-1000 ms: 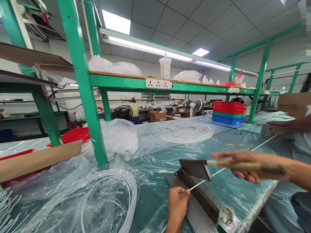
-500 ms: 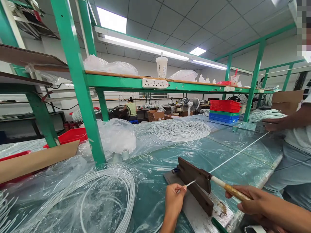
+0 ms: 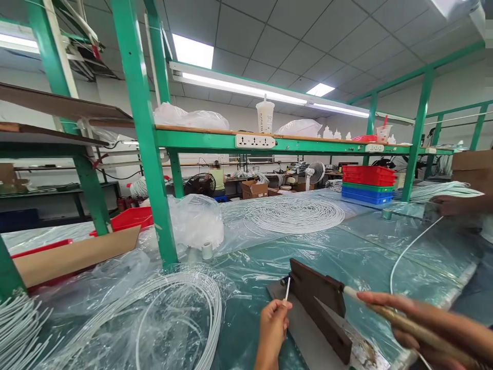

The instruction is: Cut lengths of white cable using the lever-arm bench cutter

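Note:
My left hand [image 3: 272, 321], fingers closed, pinches a short white cable [image 3: 288, 289] whose end points up beside the cutter. A brown metal lever cutter [image 3: 321, 295] stands on a grey base plate, its blade arm raised at an angle over the lower bar. My right hand [image 3: 427, 318], slightly blurred, is around the cutter's wooden handle [image 3: 408, 326], with a finger stretched along it. Another white cable [image 3: 398, 262] curves from a co-worker's blurred hand [image 3: 462, 205] at the right down behind my right hand.
Coiled white cable in plastic [image 3: 215, 308] lies at left; a larger flat coil [image 3: 296, 216] sits behind. Green shelf posts [image 3: 146, 128] rise from the plastic-covered table. Stacked red and blue trays [image 3: 367, 185], a tape roll [image 3: 207, 250] and a plastic bag [image 3: 196, 221] stand farther back.
The cable in my left hand has swung from pointing at the blade to pointing up. The co-worker's cable, straight to the cutter before, now sags in a curve. The view has shifted.

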`<state>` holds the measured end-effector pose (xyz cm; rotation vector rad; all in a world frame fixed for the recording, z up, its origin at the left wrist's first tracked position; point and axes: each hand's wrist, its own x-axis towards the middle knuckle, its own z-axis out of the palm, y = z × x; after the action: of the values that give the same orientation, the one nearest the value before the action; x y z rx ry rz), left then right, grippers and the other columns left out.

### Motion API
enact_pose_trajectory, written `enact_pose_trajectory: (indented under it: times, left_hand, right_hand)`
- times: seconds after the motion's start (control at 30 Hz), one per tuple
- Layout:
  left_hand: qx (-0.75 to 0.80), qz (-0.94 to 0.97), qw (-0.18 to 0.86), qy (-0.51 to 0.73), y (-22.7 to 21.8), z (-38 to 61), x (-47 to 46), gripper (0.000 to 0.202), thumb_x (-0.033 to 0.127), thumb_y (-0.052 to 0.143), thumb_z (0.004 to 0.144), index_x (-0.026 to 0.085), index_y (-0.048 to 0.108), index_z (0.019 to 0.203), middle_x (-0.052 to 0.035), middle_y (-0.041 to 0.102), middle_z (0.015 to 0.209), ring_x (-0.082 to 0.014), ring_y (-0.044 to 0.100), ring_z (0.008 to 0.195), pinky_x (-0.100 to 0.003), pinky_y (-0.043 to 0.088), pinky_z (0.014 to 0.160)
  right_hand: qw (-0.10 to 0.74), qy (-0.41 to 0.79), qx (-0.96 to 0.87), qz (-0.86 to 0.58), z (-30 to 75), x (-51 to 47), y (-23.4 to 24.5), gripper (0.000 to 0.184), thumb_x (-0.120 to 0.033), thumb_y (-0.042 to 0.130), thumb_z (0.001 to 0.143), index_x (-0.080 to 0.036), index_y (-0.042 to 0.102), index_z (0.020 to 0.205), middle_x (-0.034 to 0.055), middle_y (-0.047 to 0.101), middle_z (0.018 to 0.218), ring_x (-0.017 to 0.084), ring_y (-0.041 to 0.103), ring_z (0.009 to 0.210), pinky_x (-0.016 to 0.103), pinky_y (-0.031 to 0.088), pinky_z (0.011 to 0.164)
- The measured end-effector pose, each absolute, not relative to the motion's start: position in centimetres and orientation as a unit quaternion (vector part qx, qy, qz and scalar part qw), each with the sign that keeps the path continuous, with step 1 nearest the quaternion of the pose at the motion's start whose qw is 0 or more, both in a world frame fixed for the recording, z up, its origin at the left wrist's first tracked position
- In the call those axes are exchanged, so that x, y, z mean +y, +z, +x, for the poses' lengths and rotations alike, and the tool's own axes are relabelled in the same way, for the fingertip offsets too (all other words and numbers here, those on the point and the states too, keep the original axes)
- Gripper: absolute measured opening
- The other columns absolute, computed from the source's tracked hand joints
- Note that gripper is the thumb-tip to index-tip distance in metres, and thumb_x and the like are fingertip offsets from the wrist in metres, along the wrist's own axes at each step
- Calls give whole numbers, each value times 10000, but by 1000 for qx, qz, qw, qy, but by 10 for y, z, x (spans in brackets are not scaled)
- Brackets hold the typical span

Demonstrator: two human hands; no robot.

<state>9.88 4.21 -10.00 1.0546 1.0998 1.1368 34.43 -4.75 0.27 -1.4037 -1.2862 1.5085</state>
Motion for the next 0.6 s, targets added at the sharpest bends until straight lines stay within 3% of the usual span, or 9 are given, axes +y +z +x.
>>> enact_pose_trajectory:
  times: [0.07,0.13,0.23,0.37,0.6]
  left_hand:
    - [461,444,608,470,-98,99,40,604,724,535,364,173,496,607,119,284,281,-22,158,246,-196,112,317]
    - [451,441,628,456,-95,100,37,607,710,567,338,169,498,602,114,302,277,-18,176,236,-191,123,305]
    - [432,440,650,444,-94,101,34,599,696,591,329,169,498,597,114,314,272,-16,185,232,-186,132,296]
    - [426,439,663,431,-103,101,37,606,717,582,317,183,483,586,113,320,260,-25,188,226,-192,118,293]
    - [411,436,639,482,-124,104,45,536,684,598,407,171,510,534,90,299,258,-38,213,261,-200,97,341]
  right_hand:
    - [372,664,-456,-461,337,-31,45,555,-624,410,693,-192,550,1012,38,553,621,60,436,382,140,361,353]
    - [415,686,-449,-395,328,-7,75,556,-630,344,739,-159,554,946,66,573,678,82,518,497,141,417,453]
    - [420,691,-493,-321,309,43,100,617,-636,262,773,-158,435,1122,133,589,912,165,584,798,232,458,685]
    - [406,690,-538,-265,277,120,107,768,-703,208,728,-134,291,1236,196,513,1083,247,513,996,361,406,829]
    - [410,655,-541,-331,226,211,81,805,-701,298,707,-118,213,1255,199,501,1109,234,510,1003,371,420,811]
